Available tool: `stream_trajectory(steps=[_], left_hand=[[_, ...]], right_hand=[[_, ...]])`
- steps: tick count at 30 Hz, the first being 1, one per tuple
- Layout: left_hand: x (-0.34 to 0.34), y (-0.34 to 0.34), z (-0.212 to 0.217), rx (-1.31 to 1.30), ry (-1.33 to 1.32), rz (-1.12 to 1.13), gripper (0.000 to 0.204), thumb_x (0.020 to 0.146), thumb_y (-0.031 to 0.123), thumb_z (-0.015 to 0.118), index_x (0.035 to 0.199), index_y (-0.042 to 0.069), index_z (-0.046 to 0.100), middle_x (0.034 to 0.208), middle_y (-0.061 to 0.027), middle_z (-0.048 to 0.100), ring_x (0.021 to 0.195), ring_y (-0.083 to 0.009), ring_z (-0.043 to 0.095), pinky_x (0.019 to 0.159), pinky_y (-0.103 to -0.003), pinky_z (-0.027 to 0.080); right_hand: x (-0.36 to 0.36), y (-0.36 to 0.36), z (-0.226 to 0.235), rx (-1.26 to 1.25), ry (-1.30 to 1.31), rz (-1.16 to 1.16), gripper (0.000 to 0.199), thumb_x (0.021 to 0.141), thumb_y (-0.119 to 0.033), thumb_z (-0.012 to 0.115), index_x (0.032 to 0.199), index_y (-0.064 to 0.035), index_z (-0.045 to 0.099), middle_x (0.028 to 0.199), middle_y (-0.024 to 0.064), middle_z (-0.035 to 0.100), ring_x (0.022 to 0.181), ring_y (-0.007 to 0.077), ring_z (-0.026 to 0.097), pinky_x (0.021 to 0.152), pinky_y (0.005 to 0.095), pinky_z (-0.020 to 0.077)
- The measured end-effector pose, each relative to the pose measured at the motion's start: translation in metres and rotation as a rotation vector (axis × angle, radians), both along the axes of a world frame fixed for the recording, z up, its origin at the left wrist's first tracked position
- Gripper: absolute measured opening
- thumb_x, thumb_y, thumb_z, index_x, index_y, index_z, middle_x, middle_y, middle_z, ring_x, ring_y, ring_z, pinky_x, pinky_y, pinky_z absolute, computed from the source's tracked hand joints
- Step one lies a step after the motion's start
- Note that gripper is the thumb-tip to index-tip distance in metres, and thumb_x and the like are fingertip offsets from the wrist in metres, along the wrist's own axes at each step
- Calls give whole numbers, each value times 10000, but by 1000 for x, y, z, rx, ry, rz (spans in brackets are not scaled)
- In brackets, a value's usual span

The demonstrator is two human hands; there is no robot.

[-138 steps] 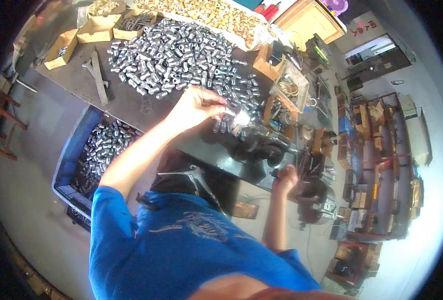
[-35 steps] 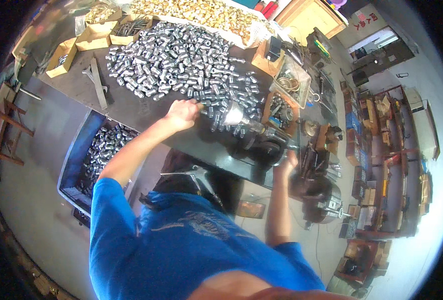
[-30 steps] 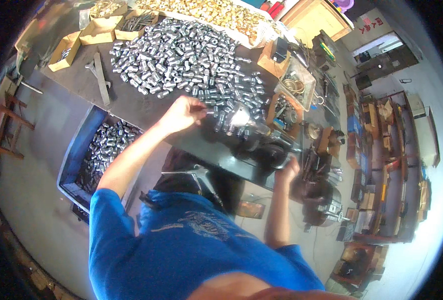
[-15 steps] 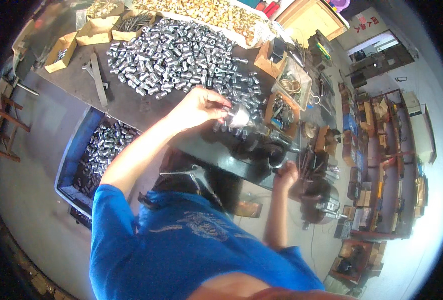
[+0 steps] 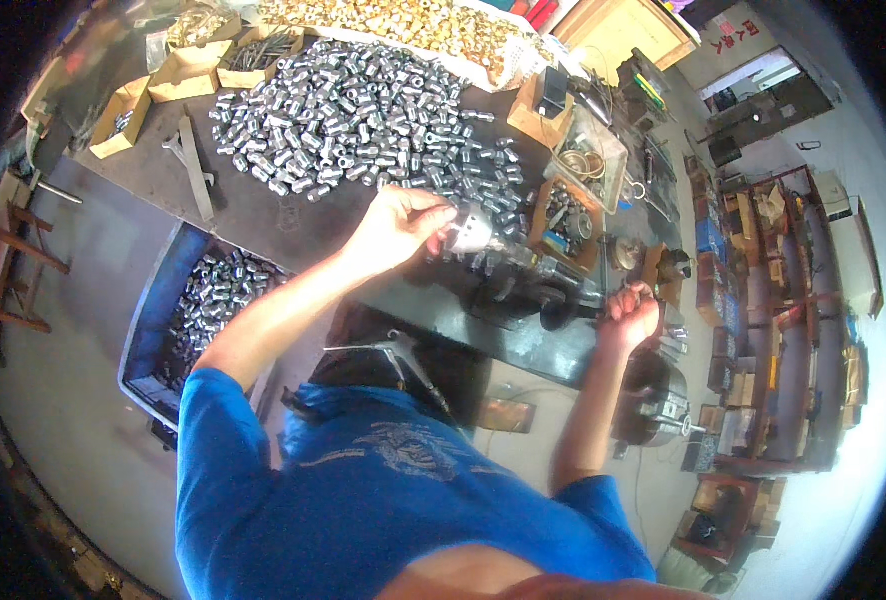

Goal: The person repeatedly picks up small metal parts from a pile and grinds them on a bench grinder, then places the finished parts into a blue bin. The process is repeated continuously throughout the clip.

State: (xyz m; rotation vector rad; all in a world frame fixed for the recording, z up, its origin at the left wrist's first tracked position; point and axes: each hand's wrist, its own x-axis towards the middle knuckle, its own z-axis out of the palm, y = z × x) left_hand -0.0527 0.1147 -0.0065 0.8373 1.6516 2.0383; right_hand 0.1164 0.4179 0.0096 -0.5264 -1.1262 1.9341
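My left hand (image 5: 395,228) is pinched at the left face of a bright round metal chuck (image 5: 471,232). Whatever its fingertips hold there is too small to make out. The chuck belongs to a small bench lathe (image 5: 538,275) with a dark handwheel (image 5: 560,308) on its near side. At the lathe's right end, my right hand (image 5: 631,312) is closed with curled fingers; what is in them cannot be made out. Behind my left hand spreads a big pile of shiny metal fittings (image 5: 343,115) on the dark bench (image 5: 263,215).
A blue crate (image 5: 143,330) of similar fittings stands below the bench at left. A wrench (image 5: 191,165) and small cardboard boxes (image 5: 191,75) lie on the bench. Brass parts (image 5: 403,25) fill the far side. An air gun (image 5: 398,350) lies before me. Shelves (image 5: 773,320) stand at right.
My right hand has moved right and farther away, from beside the handwheel to the lathe's right end. My left hand stays at the chuck, shifted slightly.
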Motion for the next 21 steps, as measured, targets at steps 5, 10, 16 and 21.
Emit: stream_trajectory(steps=[5, 10, 16, 21], left_hand=[[1, -3, 4, -64, 58, 49, 223, 894, 151, 544, 847, -50, 629, 675, -43, 590, 538, -84, 529, 522, -230, 459], [-2, 0, -1, -90, 59, 46, 304, 917, 215, 511, 778, -43, 593, 631, -42, 564, 530, -84, 529, 505, -225, 460], [1, 12, -7, -389, 84, 221, 443, 932, 357, 453, 682, 7, 561, 534, -8, 499, 470, -77, 489, 451, -229, 414], [-3, 14, -21, -308, 80, 227, 465, 922, 346, 480, 618, 1, 546, 539, -8, 509, 479, -80, 462, 446, -253, 380]], right_hand=[[-4, -10, 3, 90, -9, -72, 157, 807, -66, 334, 755, -26, 476, 527, -17, 326, 435, 72, 267, 368, 219, 199], [-3, -7, 2, 112, 15, -71, 159, 822, -53, 360, 747, -20, 497, 532, -21, 337, 435, 63, 266, 370, 205, 211], [1, -17, 4, 214, 38, -100, 130, 810, -56, 399, 755, -1, 502, 533, -21, 331, 439, 63, 269, 378, 202, 227], [40, -31, -19, 97, 77, -56, 98, 799, -97, 420, 763, -32, 484, 548, -39, 309, 447, 59, 259, 393, 206, 189]])
